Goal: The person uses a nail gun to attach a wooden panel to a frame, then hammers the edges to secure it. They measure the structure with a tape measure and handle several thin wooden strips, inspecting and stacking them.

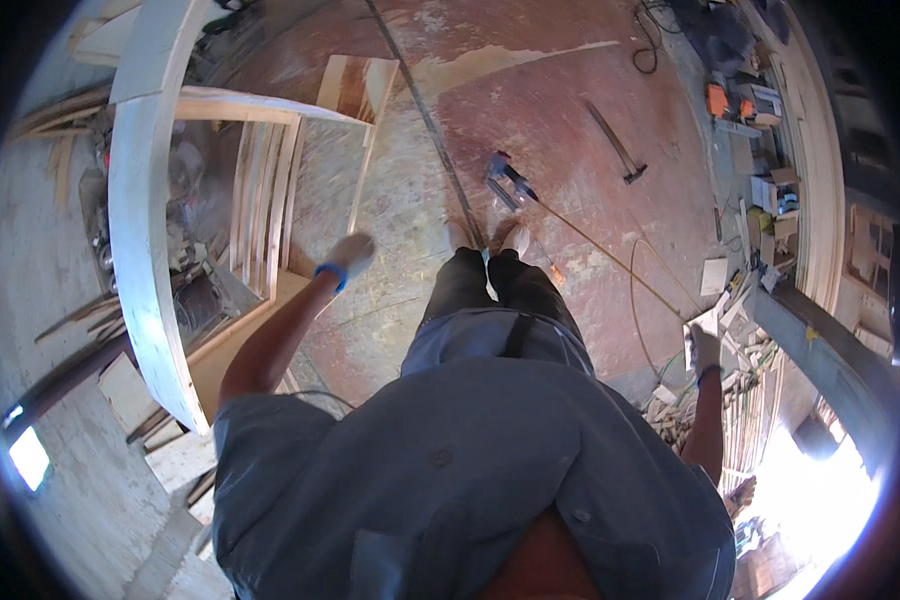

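My left hand (352,254), in a pale glove with a blue band at the wrist, is beside a wooden frame (150,200) on the left. Its fingers are blurred, and I see nothing clearly held in it. My right hand (706,352), also gloved, is out at the right over a pile of wood scraps (760,335). A small pale wood piece (708,322) lies right at its fingers; whether they grip it I cannot tell. On the floor ahead of my feet lies a nail gun (510,180), with a thin yellowish hose (610,255) running to the right.
A hammer (618,145) lies on the worn red floor, right of the nail gun. A small orange item (557,274) is near my right foot. Boxes and tools (770,190) line the right side. A panel with brown stripes (355,85) sits at the frame's far end.
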Demonstrator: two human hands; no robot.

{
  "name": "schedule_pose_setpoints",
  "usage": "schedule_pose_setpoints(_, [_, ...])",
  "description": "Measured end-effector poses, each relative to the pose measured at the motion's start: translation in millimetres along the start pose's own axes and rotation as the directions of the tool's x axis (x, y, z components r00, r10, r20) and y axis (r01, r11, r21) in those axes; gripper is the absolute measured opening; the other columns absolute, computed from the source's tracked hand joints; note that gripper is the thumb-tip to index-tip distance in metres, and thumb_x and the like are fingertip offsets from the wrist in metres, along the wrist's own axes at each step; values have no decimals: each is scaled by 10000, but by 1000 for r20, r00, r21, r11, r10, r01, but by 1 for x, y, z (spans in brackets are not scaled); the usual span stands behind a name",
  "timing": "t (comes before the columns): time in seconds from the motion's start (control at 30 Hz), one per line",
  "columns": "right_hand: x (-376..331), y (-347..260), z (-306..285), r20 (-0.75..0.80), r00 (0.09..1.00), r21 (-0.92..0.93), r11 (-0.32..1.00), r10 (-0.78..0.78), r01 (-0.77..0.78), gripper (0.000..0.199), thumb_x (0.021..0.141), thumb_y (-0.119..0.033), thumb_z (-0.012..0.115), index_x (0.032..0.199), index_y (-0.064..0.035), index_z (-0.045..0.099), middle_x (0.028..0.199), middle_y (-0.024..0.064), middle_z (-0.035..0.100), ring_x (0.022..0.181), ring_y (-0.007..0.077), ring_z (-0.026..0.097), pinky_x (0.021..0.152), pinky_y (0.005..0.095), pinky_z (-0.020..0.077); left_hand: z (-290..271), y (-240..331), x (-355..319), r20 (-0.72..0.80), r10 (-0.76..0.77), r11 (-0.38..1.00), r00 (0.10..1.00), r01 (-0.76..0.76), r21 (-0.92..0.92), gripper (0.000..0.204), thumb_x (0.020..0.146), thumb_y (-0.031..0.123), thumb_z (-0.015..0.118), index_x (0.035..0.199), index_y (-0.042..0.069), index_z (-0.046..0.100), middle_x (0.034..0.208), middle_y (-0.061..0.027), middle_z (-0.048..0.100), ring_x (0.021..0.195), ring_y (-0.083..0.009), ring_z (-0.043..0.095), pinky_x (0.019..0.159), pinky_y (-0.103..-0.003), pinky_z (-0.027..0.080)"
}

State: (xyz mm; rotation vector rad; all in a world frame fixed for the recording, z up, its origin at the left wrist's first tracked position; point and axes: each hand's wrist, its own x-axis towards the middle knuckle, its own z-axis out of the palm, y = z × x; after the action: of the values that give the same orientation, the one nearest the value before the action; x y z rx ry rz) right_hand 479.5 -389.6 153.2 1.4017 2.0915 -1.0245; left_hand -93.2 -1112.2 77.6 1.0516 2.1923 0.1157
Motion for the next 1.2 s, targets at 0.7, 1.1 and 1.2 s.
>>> schedule_pose_setpoints(0.7, [104,-177,246,222,949,327,900,223,-288,284,979,-340,556,897,-77,626,686,28,601,522,155,570,476,334,472,88,75,47,360,-572,371,737,624,-688,422,984,408,511,1131,56,691,1055,-201,720,974,-314,696,847,-428,556])
schedule_pose_setpoints(1.1, [543,-267,315,405,703,-397,581,-584,711,326,952,-393,597,954,-67,605,768,115,656,646,261,672,543,463,544,124,110,317,331,-854,31,401,675,-737,396,973,381,518,1122,59,694,1065,-199,717,993,-317,689,868,-431,547])
schedule_pose_setpoints(1.2, [687,-151,348,304,887,220,932,-348,290,259,1021,-363,513,1048,-108,545,858,130,642,642,288,651,516,463,541,129,93,388,336,-848,31,410,671,-741,390,970,375,520,1119,60,695,1068,-199,717,998,-318,688,873,-431,545])
